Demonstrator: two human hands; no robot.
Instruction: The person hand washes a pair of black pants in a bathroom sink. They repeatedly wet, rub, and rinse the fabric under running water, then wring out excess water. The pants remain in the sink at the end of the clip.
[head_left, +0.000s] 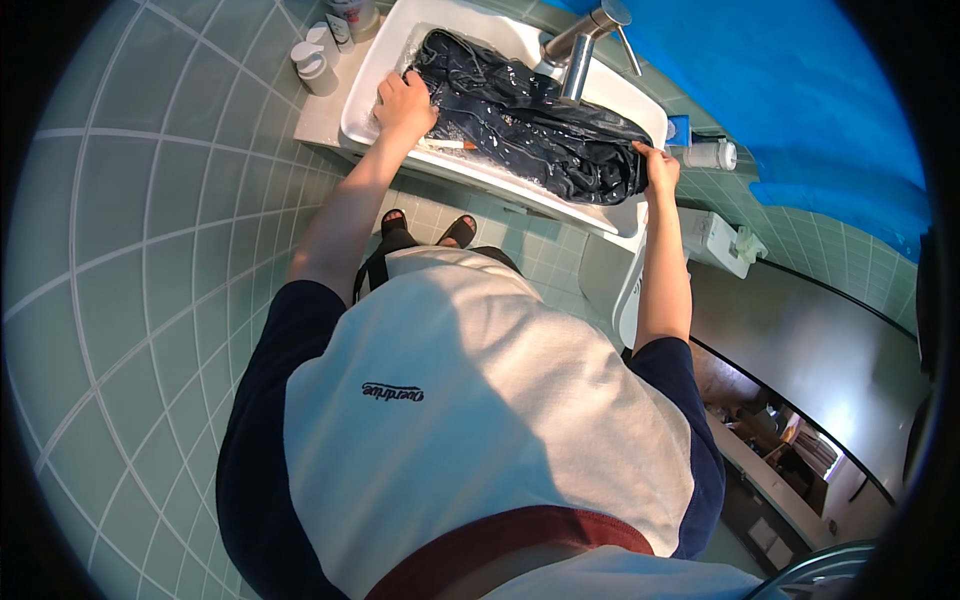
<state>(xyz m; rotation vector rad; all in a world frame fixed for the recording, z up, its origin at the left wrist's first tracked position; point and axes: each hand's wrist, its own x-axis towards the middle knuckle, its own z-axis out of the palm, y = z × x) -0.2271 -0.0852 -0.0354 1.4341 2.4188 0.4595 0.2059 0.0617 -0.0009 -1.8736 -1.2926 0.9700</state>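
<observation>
A wet, dark garment (525, 112) lies bunched lengthwise in a white washbasin (358, 112), with suds and water around its left end. My left hand (405, 103) is at the garment's left end, fingers curled over its edge; the fingertips are partly hidden. At the right end, my right hand (660, 166) pinches the cloth near the basin's right rim. A metal faucet (579, 56) reaches over the garment from the back. Near the front rim, beside my left wrist, lies a slim white and orange-brown object (450, 144), possibly a brush, partly covered by cloth.
Pump bottles (318, 73) and a tube (340, 33) stand on the counter at the left. A white-lidded jar (711, 155) is beyond the right rim. Blue sheeting (787, 90) hangs at the upper right. A toilet (628, 300) is below right, and a tiled wall (150, 247) at the left.
</observation>
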